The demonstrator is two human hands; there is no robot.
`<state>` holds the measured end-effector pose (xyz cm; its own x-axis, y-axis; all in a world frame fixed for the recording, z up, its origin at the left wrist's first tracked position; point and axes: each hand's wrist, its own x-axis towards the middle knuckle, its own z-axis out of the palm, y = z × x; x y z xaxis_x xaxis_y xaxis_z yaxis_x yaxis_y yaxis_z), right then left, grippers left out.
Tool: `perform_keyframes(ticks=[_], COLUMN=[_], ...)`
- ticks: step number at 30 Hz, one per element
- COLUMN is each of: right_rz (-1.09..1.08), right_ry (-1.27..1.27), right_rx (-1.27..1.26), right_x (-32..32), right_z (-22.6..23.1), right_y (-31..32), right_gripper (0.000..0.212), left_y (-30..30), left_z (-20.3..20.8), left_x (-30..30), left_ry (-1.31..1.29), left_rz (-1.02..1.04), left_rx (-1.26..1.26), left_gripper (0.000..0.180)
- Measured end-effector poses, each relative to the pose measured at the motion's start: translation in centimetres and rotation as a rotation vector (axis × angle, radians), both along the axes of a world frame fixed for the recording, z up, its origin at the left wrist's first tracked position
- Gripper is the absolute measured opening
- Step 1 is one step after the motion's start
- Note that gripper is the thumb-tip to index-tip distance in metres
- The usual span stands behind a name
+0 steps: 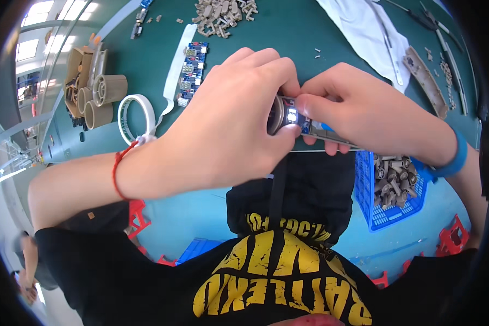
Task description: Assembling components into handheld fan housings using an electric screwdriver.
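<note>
A light-blue floor [190,217] spreads under the near side of the bench [288,32], with red stools [453,236] on both sides and a blue crate [370,209] to the right holding a heap of beige parts [395,187]. Just over the bench's near edge is a beige casing [325,136] with a lit circuit board [292,114] in it, glowing white. The left grip [236,117] is closed around the casing's round end; the right grip [364,111] is closed on the other end, thumb at the board and fingers underneath. Past the left forearm, a white tape roll [149,111] stands on the dark-green bench top, near beige cylinders [112,89] and a cardboard box [77,68]. A row of blue circuit boards [195,70] lies beside a pale strip [176,65]. To the right are a curved beige shell [426,81] and a white cloth [358,32]. Toward the far side sits a loose pile of small beige pieces [225,13]. Off left, bright windows [28,50] line the room, and another person [30,255] shows, blurred, at the picture's edge.
</note>
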<state>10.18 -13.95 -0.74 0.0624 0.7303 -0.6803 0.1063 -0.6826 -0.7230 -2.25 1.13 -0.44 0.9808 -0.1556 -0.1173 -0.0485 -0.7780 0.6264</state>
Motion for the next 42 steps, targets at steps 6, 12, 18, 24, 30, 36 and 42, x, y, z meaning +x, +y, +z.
perform_keyframes(ticks=[6,12,18,24,30,36,42], right_rz=[-0.097,0.08,-0.922,-0.859,-1.081,-0.902,-0.606], right_ry=[-0.044,-0.279,-1.203,-1.642,-1.167,0.46,0.313], right_rx=[-0.002,0.226,0.617,-0.323,0.122,1.383,1.431], right_x=[-0.2,0.5,7.5,26.5,25.9,9.6,3.2], right_z=[0.6,-0.1,0.7,-3.6,-2.0,4.4,1.3], right_y=[-0.8,-2.1,-12.4,-33.4,-28.7,-12.0,-1.1], right_gripper=[0.028,0.024,0.022,0.087,0.043,0.045,0.049], left_y=[-0.8,-0.3,-0.2,0.0,0.1,-0.1,0.0], left_z=[1.2,1.1,0.4,-0.3,-1.7,-1.9,-2.3], left_x=[1.0,1.0,-1.7,-1.1,-2.0,-1.9,-1.7], left_ry=[0.055,0.146,-0.036,-0.227,-0.323,-0.31,-0.284], left_rz=[0.036,0.019,0.13,0.032,0.116,0.143,0.158], left_rx=[-0.046,-0.085,-0.001,-0.022,-0.045,-0.069,-0.111], left_gripper=[0.03,0.03,0.033,0.031,0.037,0.039,0.041])
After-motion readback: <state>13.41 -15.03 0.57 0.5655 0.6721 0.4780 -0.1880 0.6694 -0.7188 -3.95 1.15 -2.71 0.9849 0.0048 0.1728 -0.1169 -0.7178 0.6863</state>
